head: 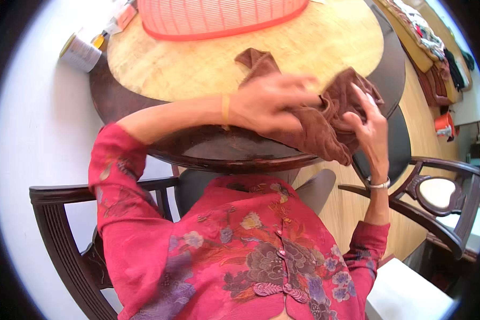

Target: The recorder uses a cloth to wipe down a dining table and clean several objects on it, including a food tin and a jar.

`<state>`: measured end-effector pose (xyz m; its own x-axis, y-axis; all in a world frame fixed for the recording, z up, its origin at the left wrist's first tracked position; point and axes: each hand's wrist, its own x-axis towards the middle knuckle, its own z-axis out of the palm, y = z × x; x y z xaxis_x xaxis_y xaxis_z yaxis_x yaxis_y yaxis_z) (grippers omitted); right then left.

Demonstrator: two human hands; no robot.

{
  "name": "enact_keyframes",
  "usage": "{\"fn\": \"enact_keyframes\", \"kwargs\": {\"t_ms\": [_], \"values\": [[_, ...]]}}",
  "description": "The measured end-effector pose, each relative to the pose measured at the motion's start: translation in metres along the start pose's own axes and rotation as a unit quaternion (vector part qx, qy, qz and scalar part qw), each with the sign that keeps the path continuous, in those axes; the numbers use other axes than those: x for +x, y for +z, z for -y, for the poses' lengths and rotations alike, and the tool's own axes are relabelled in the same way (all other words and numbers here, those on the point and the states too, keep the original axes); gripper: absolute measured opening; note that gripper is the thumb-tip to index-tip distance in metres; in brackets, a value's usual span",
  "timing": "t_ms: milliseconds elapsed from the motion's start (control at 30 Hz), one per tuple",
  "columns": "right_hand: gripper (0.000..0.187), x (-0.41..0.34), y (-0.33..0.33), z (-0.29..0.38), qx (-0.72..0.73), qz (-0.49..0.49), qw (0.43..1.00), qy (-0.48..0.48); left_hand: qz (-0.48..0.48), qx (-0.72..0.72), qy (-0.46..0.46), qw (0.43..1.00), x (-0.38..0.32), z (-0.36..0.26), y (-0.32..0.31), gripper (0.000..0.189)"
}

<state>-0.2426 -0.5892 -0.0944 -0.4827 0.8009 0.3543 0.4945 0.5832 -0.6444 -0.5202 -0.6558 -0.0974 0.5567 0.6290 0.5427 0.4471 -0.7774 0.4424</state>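
Note:
A brown cloth [320, 132] is bunched between both hands above the near right edge of a round dark wooden table [224, 144]. My left hand [272, 102], with a yellow band at its wrist, reaches across from the left; its fingers lie over the cloth and are slightly blurred. One corner of the cloth sticks up behind that hand. My right hand [366, 120], a bracelet on its wrist, grips the cloth's right part between thumb and fingers. Beneath the cloth lies the table's pale marbled round top [176, 72].
A pink mesh food cover [224, 20] stands at the table's far side. A tin [80, 52] and small boxes [124, 18] are at the far left. Dark wooden chairs [64, 194] flank me at left and right [424, 200]. A red bucket [445, 125] stands farther right.

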Motion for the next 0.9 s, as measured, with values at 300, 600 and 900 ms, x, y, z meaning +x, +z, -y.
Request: {"fn": "enact_keyframes", "kwargs": {"t_ms": [300, 600, 900], "values": [[0.054, -0.001, 0.091, 0.077, -0.133, 0.120, 0.946, -0.269, -0.360, 0.152, -0.306, 0.868, -0.078, 0.062, -0.118, 0.032], [0.033, 0.067, 0.058, -0.001, -0.080, 0.052, 0.985, -0.141, -0.521, 0.467, -0.458, 0.548, -0.240, 0.098, -0.251, 0.076], [0.041, 0.103, 0.030, -0.062, -0.130, 0.040, 0.991, -0.006, -0.594, 0.362, -0.543, 0.472, -0.307, 0.133, -0.347, 0.115]]}}
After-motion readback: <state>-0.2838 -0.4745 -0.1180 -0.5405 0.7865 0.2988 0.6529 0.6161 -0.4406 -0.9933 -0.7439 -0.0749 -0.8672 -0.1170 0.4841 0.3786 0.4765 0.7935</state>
